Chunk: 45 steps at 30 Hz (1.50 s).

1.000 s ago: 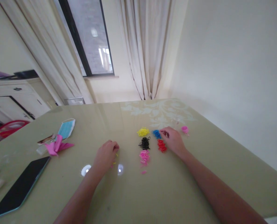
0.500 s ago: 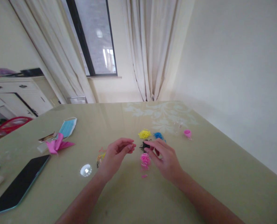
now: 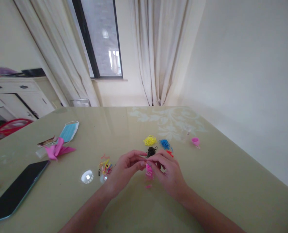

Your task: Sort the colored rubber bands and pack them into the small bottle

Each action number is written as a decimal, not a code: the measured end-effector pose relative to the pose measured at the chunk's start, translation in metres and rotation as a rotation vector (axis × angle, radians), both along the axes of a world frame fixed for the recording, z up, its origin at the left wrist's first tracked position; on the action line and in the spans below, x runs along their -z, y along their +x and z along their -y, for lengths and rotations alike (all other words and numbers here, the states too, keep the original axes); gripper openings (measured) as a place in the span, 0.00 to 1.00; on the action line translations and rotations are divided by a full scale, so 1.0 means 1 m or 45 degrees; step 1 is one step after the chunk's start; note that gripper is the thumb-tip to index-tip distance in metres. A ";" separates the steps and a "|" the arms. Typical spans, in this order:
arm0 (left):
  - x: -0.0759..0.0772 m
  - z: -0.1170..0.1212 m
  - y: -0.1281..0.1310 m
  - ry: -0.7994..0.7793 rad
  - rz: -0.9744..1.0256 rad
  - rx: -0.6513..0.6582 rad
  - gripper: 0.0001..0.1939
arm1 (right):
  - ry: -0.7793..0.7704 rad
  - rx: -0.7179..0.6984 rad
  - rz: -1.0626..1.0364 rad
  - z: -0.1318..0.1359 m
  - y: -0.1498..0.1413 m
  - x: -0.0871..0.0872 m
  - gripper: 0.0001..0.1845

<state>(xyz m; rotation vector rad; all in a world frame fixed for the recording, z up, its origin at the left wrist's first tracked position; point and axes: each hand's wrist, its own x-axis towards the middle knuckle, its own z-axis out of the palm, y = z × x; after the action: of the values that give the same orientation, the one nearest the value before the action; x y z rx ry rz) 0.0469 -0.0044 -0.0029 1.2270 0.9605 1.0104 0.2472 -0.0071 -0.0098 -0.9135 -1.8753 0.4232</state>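
1. L hand [image 3: 126, 168] and R hand [image 3: 169, 168] are above the table [image 3: 119, 129], fingertips meeting, or very nearly.
2. On each hand, thumb and index finger are brought together as in a pinch; I cannot tell if sth. small is held btw. them.
3. The pink pile [image 3: 149, 172], of what look like small bands, is seen just below the fingertips, partly hidden by R hand. One pink bit [image 3: 148, 186] lies apart, nearer to the person.
4. Black pile [image 3: 151, 150] is just beyond the fingertips, yellow pile [image 3: 150, 140] behind it, blue pile [image 3: 165, 144] to the right of yellow. Red pile [image 3: 170, 153] is mostly covered by R hand.
5. Mixed pile [image 3: 106, 167], w/ yellow, black, etc., lies left of L hand.
6. Pink cup [image 3: 195, 141] stands farther right.
7. On the left side: mask [image 3: 69, 131], pink folded piece [image 3: 58, 149], tablet [image 3: 17, 191].
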 end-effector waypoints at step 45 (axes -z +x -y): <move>0.008 0.004 0.008 -0.002 0.365 0.009 0.21 | -0.283 -0.061 -0.141 -0.004 -0.001 0.007 0.05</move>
<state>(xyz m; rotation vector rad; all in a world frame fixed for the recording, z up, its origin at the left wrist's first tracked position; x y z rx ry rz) 0.0547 -0.0081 -0.0108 1.0488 0.7319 1.1437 0.2459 -0.0031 -0.0165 -0.9720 -1.7760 0.7084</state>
